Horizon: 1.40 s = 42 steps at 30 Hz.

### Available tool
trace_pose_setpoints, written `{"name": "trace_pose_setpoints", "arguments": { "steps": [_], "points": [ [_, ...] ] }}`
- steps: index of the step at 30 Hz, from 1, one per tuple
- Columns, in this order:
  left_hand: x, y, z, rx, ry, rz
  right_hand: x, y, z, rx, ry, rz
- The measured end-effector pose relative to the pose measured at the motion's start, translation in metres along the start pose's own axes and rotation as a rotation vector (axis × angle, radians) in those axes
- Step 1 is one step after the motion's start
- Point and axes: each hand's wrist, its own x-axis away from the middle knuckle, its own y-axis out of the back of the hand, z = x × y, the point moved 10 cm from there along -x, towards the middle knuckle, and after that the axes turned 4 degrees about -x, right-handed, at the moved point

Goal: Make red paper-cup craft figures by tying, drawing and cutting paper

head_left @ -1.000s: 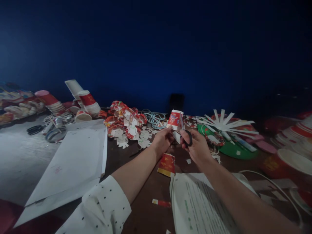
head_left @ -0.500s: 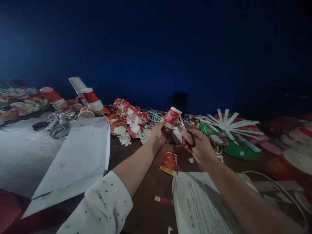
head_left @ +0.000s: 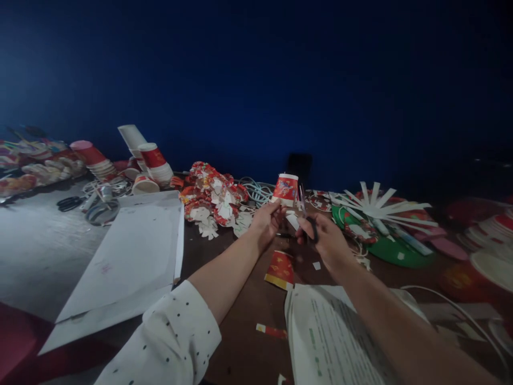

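My left hand (head_left: 267,220) is closed on a red paper cup (head_left: 286,188) with a white band at its top and a printed pattern. The cup is held up above the table, nearly upright. In my right hand (head_left: 326,240) is a pair of scissors (head_left: 302,199) with dark handles, its blades pointing up beside the cup's right side. Whether the blades touch the cup I cannot tell. Below the hands lies a red and gold cut piece of paper (head_left: 279,269). A small white scrap (head_left: 316,266) lies to its right.
Printed sheets (head_left: 320,326) lie at the front, with a white board (head_left: 124,256) to the left. Stacked cups (head_left: 156,163) stand at the back left beside a pile of red paper cutouts (head_left: 212,192). On the right are a white strip fan (head_left: 372,206) and a green disc (head_left: 401,251).
The cup has turned from tilted to nearly upright. The scissors' blades have swung from leaning left over the cup to standing more upright beside it.
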Motion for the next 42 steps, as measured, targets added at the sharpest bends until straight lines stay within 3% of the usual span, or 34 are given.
{"name": "trace_pose_setpoints", "arguments": {
  "steps": [3, 10, 15, 21, 26, 42],
  "points": [
    [-0.001, -0.003, -0.006, 0.002, -0.048, 0.027, 0.000, -0.007, -0.015, 0.050, -0.002, 0.035],
    [0.000, 0.002, -0.010, 0.088, -0.028, -0.044, 0.006, -0.021, -0.032, 0.215, 0.055, 0.115],
    [0.002, 0.001, -0.001, 0.059, 0.018, -0.021, 0.006, -0.020, -0.029, 0.242, 0.128, 0.086],
    [0.006, 0.000, 0.015, 0.012, 0.052, -0.004, 0.003, -0.015, -0.027, 0.144, 0.111, 0.064],
    [0.007, -0.004, 0.031, -0.016, 0.161, 0.041, 0.001, -0.011, -0.028, 0.105, 0.113, 0.041],
    [0.011, -0.005, 0.030, -0.041, 0.147, 0.016, 0.007, -0.007, -0.019, 0.238, 0.210, -0.015]
  ]
}}
